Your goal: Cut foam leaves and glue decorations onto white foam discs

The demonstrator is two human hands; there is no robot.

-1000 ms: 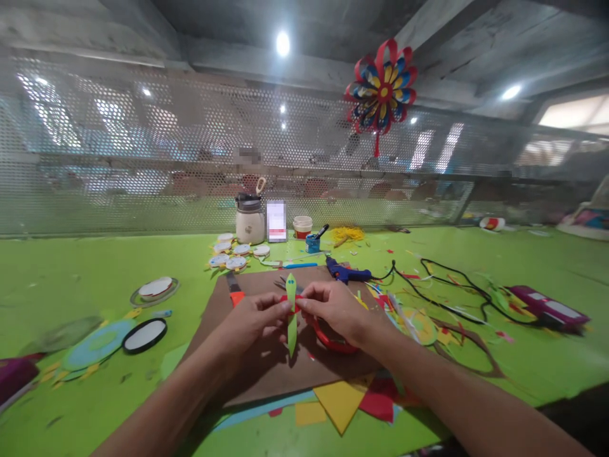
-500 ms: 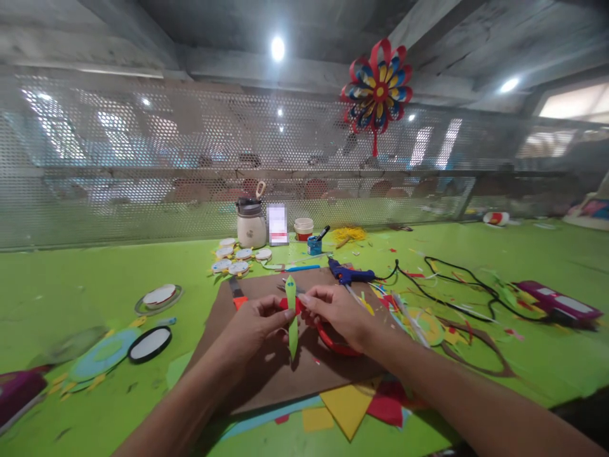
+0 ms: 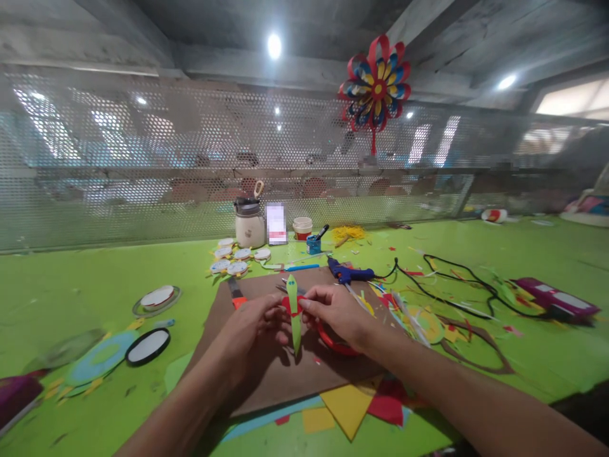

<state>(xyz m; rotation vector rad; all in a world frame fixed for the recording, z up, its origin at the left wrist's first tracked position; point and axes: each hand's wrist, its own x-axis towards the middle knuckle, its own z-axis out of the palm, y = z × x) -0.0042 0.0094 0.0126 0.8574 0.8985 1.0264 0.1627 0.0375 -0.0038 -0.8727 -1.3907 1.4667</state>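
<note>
Between my hands is a slim, pointed green paper cutout [image 3: 295, 333] with two small blue eye-like marks near its top and a red paper piece across its middle. My right hand [image 3: 335, 311] pinches the red piece at its right side between thumb and fingertips. My left hand [image 3: 259, 324] is just to the left, fingers curved and apart; its fingertips are close to the red piece, and contact is hard to tell. Below my right hand lie red-handled scissors [image 3: 335, 346], partly hidden. Everything is held above a brown board [image 3: 266, 393].
A blue glue gun [image 3: 349, 273] lies at the board's top right, its black cord running right. An orange-handled cutter [image 3: 238, 299] lies at the upper left. Paper scraps [image 3: 349, 406] lie in front. A jug [image 3: 250, 228] and blue paint pot [image 3: 313, 244] stand behind.
My left thumb has come off the green cutout and the left fingers have loosened. The cutout tilts slightly, its lower tip shifted right. My right hand keeps its pinch.
</note>
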